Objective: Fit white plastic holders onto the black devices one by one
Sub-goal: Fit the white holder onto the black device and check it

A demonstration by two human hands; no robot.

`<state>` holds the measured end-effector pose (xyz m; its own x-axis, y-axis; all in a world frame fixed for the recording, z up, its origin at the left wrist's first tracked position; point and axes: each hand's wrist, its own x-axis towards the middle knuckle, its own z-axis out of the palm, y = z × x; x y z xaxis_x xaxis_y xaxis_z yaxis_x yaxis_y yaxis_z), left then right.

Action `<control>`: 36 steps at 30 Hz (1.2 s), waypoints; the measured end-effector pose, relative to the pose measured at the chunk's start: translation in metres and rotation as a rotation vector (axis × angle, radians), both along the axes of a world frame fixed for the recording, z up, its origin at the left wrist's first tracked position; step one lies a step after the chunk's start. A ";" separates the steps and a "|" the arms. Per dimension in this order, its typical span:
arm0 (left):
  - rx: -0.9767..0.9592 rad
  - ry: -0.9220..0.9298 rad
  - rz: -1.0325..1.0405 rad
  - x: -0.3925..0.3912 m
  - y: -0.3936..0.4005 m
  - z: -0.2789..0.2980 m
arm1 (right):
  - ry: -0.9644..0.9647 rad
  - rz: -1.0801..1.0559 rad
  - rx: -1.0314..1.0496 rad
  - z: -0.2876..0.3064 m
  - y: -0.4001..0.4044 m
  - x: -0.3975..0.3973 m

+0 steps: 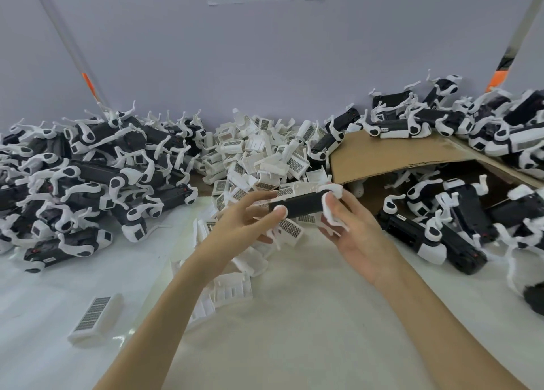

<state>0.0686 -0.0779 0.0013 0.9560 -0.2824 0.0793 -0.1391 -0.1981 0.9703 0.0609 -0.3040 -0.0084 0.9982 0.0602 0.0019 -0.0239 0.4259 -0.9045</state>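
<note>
One black device (300, 205) is held above the bench (294, 316) centre, both hands clamped on it: left hand (250, 224) pinches its left end, right hand (350, 227) grips the right end. A white holder (303, 188) sits along its top edge; fully seated or not, cannot tell. Judged step: fitting. Next probably needs a press till it clicks, w/ the ends aligned.

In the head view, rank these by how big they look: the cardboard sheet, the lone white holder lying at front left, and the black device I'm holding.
1. cardboard sheet
2. lone white holder
3. black device, though nearness makes 2 and 3 unsure.
</note>
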 end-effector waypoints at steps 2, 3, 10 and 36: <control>0.063 -0.023 -0.019 -0.002 -0.006 -0.003 | -0.010 -0.012 -0.034 0.000 -0.003 0.000; 0.066 -0.031 -0.026 -0.002 -0.008 -0.005 | -0.028 -0.009 -0.040 0.000 -0.003 -0.001; 0.021 -0.082 -0.021 -0.002 0.002 -0.001 | -0.182 0.091 -0.059 -0.002 -0.004 -0.002; -0.093 -0.381 0.023 -0.003 -0.017 -0.013 | -0.618 -0.096 -0.700 -0.018 0.018 -0.010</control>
